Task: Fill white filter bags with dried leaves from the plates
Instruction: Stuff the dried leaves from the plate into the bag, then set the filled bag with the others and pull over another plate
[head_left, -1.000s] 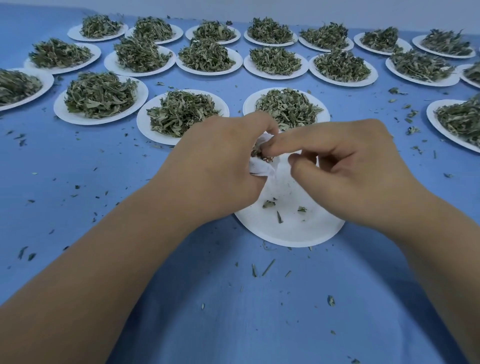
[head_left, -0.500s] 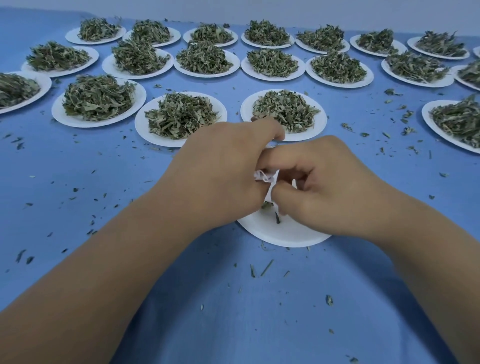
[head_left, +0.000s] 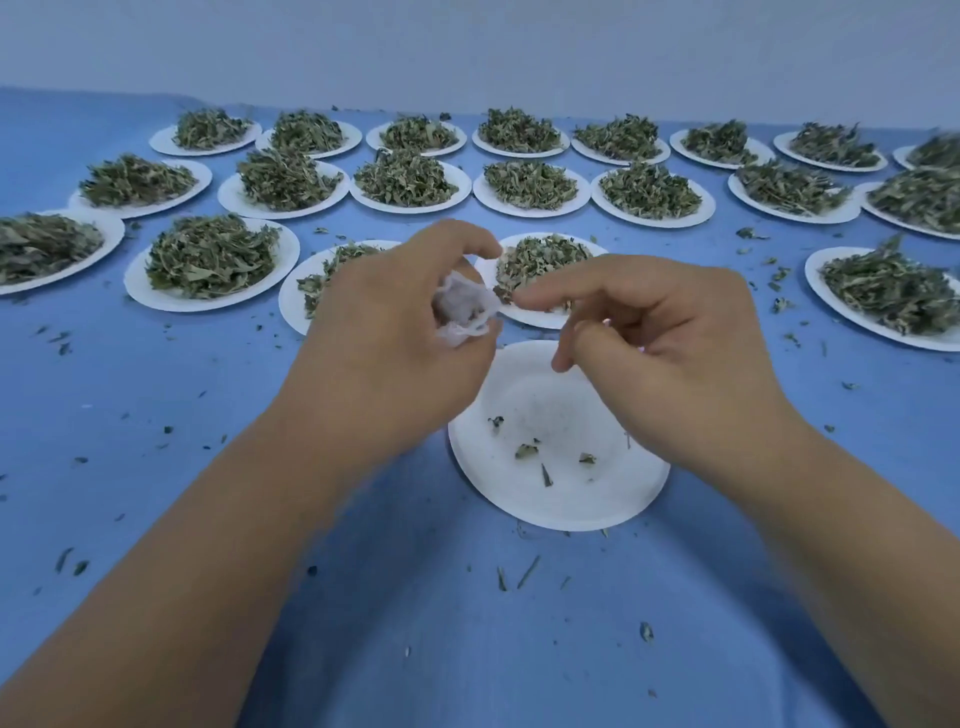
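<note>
My left hand (head_left: 395, 332) grips a small white filter bag (head_left: 464, 312), bunched up with dark leaf bits showing through it, held above the table. My right hand (head_left: 670, 338) hovers just right of the bag, apart from it, index finger and thumb reaching left with nothing visible between them. Below both hands lies a near-empty white plate (head_left: 571, 501) with only a few leaf crumbs. Behind the hands sit two plates heaped with dried leaves: one (head_left: 545, 260) at the centre, the other (head_left: 298, 296) partly hidden by my left hand.
Several more white plates piled with dried leaves (head_left: 210, 257) stand in rows across the blue tablecloth (head_left: 156, 415) up to the far wall. Another full plate (head_left: 888, 291) is at the right. Loose leaf crumbs are scattered over the cloth.
Both hands rose off the near plate. My right hand let go of the bag's mouth and moved right, while my left hand lifted the bag up and away.
</note>
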